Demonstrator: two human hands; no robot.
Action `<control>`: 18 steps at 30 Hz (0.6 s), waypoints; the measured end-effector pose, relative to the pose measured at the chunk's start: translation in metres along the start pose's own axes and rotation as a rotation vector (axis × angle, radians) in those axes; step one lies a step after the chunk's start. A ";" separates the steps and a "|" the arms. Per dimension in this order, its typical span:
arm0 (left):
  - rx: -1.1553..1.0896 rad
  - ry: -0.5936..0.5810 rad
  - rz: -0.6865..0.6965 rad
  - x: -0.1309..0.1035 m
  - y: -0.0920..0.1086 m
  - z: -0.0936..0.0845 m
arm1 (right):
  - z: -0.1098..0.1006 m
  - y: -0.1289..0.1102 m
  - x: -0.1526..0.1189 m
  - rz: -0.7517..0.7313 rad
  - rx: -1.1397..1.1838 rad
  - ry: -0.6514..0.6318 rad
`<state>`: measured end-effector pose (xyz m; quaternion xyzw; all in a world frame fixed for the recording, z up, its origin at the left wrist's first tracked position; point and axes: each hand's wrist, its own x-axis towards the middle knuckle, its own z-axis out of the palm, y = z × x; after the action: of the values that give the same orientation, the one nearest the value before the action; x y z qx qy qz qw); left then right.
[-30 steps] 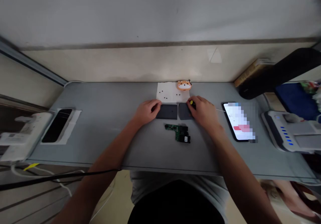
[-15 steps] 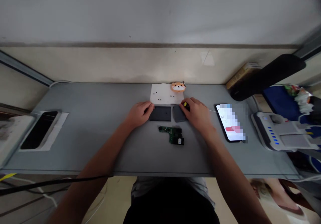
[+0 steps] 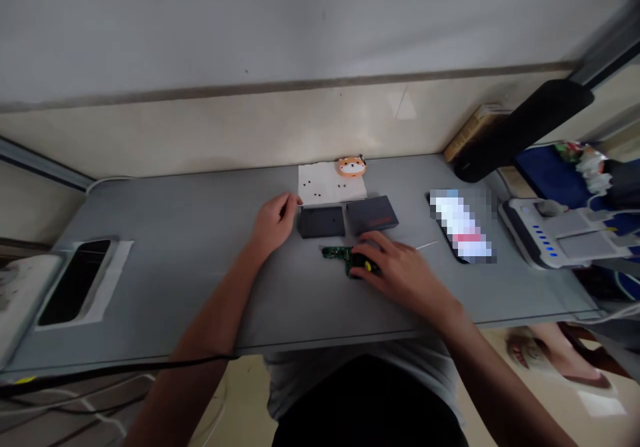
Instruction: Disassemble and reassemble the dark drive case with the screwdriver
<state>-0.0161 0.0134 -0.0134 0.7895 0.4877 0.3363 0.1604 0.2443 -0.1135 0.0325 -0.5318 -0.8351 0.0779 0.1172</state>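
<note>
A yellow-ended tool [image 3: 369,266] is held in the right hand [image 3: 400,270], whose fingers are spread over the circuit board [image 3: 330,253]; whether the board is gripped cannot be told. It appears to be being picked up, so an edge pinch is called for. Beyond it lie two dark casing parts [image 3: 323,222], the left one beside the curled left hand [image 3: 274,223], its contents unclear.
</note>
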 end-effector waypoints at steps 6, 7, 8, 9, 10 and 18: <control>0.029 0.050 -0.017 0.002 -0.002 -0.002 | 0.007 -0.005 -0.019 -0.078 -0.040 -0.055; 0.052 0.048 -0.021 0.002 -0.001 -0.004 | 0.006 -0.005 -0.019 -0.103 -0.063 -0.067; 0.086 0.037 -0.029 0.002 -0.001 -0.007 | 0.004 -0.005 -0.018 -0.131 -0.082 -0.072; 0.125 0.020 -0.043 0.002 0.000 -0.011 | 0.002 -0.005 -0.016 -0.163 -0.093 -0.065; 0.165 -0.007 -0.060 0.002 0.001 -0.015 | -0.001 -0.005 -0.013 -0.196 -0.093 -0.047; 0.288 -0.260 -0.100 0.005 0.013 -0.032 | -0.016 0.015 0.072 -0.099 0.003 0.112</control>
<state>-0.0281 0.0094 0.0191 0.8160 0.5445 0.1497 0.1239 0.2329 -0.0417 0.0523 -0.4931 -0.8525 0.0435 0.1682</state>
